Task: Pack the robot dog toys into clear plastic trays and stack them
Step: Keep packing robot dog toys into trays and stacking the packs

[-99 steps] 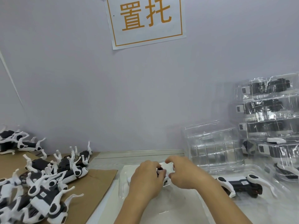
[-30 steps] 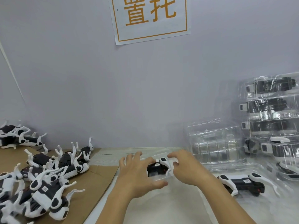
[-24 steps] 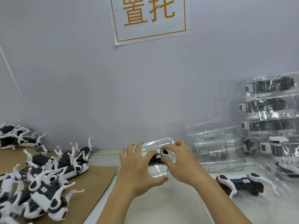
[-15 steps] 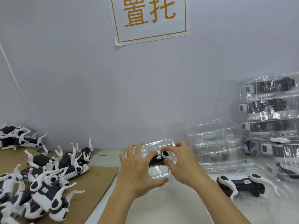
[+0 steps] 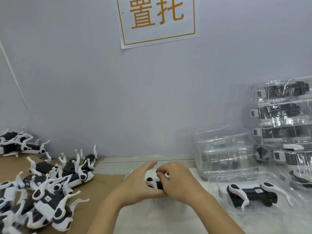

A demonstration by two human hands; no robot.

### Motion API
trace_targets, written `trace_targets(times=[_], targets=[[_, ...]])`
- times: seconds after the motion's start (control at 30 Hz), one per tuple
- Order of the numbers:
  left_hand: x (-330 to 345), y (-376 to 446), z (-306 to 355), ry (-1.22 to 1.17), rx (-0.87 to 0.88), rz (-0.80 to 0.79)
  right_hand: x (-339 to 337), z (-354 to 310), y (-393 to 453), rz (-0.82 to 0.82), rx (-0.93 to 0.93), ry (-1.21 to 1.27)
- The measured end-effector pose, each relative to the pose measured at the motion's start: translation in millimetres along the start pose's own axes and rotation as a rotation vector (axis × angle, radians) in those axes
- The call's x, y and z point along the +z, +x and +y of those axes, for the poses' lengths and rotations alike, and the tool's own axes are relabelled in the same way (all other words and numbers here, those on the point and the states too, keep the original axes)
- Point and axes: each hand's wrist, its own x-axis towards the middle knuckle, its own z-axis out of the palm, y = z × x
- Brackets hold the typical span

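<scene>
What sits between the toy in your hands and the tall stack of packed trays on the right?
Head view: a black-and-white robot dog toy lying on a clear plastic tray, with the pile of empty clear trays behind it.

Robot dog toy (image 5: 154, 182) mostly hidden behind hands; left toy pile (image 5: 42, 200) cut off.
</scene>
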Motion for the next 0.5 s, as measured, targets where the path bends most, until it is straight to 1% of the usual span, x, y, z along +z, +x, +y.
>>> trace_targets(times=[0.07, 0.17, 0.23, 0.3, 0.37, 0.5], targets=[[-6, -1, -13, -0.133, 0.014, 0.048, -3, -1, -3, -0.040, -0.013, -0.016], [4, 4, -29, -0.279, 0.013, 0.254, -1, -6, -7, -0.111, -0.060, -0.128], [16, 10, -33, -0.534, -0.107, 0.340, 3, -15, -10, -0.130, -0.110, -0.164], [23, 14, -37, -0.801, -0.223, 0.361, 7, -22, -11, -0.130, -0.138, -0.183], [24, 14, -38, -0.868, -0.241, 0.380, 7, -24, -9, -0.141, -0.101, -0.164], [26, 14, -32, -0.832, -0.221, 0.397, 2, -24, 0, -0.204, -0.040, -0.121]])
